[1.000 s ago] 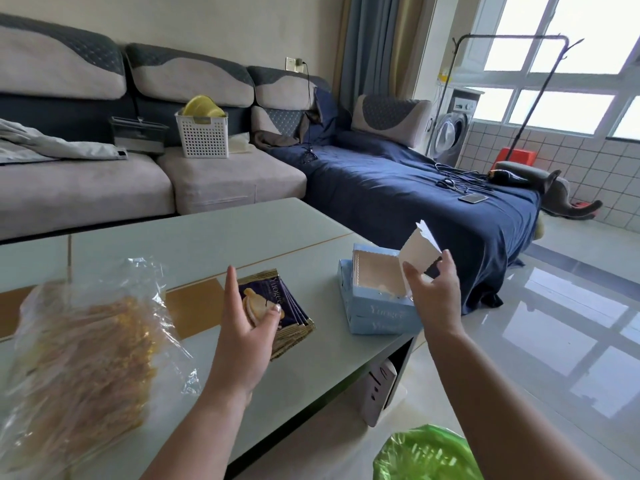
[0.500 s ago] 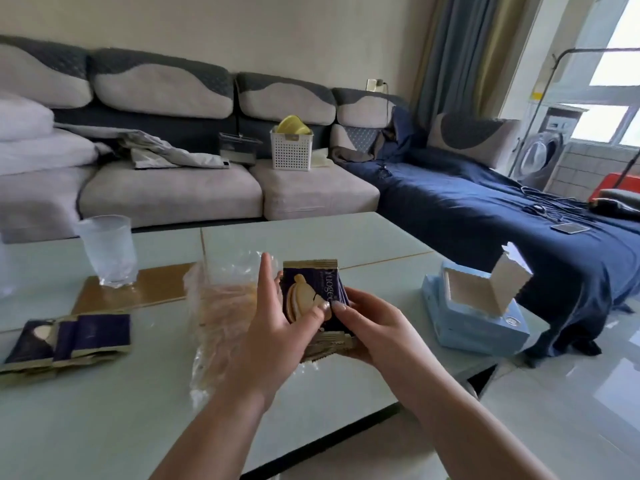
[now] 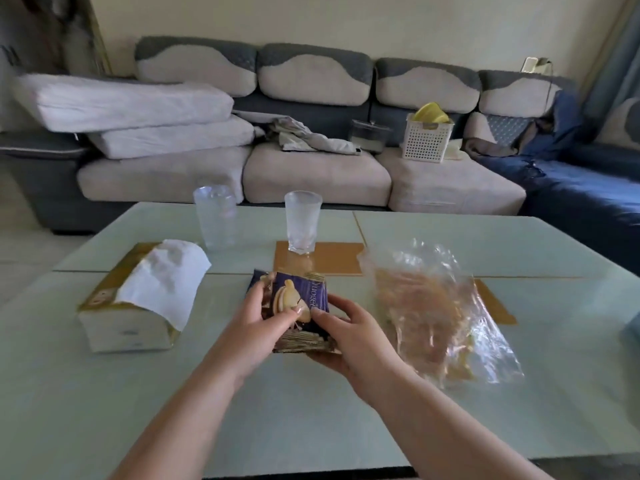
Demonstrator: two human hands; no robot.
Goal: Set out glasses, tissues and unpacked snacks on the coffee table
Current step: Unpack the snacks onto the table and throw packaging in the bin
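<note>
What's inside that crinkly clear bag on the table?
The clear plastic bag holds something golden-brown, lying flat on the coffee table. Glare and wrinkles blur it, so I cannot tell exactly what snack it is.

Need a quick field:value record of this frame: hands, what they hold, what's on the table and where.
left hand: grips the top packet of the snack packets from the left
right hand: supports the same stack from below and right
glasses: two, upright, empty-looking; left glass, right glass on a brown inlay
tissue pack: left of hands, a sheet pulled out on top
clear plastic bag: right of hands, lying on coffee table, golden contents
sofa: behind table
</note>
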